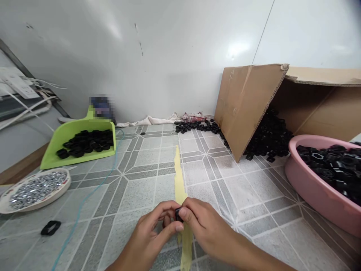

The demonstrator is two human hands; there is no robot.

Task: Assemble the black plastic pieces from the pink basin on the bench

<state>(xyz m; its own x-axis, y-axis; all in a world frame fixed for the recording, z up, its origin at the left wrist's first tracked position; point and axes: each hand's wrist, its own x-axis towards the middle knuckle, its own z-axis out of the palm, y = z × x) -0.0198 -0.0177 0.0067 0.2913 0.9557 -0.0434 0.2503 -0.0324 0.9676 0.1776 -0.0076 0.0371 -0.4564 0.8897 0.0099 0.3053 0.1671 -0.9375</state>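
Observation:
Between my two hands, above the yellow tape strip (179, 180), is a small black plastic part (178, 215), mostly covered by fingers. My left hand (155, 233) pinches it from the left with thumb and fingers. From the other side my right hand (204, 227) grips it, thumb pressed against its edge. A black ring-shaped part (51, 228) lies alone on the tiled surface at the left. Behind that ring stands a white dish (63, 184) filled with small shiny metal pieces.
A green dustpan (50, 160) with black parts stands at the left rear. On the right, a pink basin (301, 184) and a tipped cardboard box (239, 101) hold many black parts, some spilled along the wall. A blue cord (81, 205) crosses the left side.

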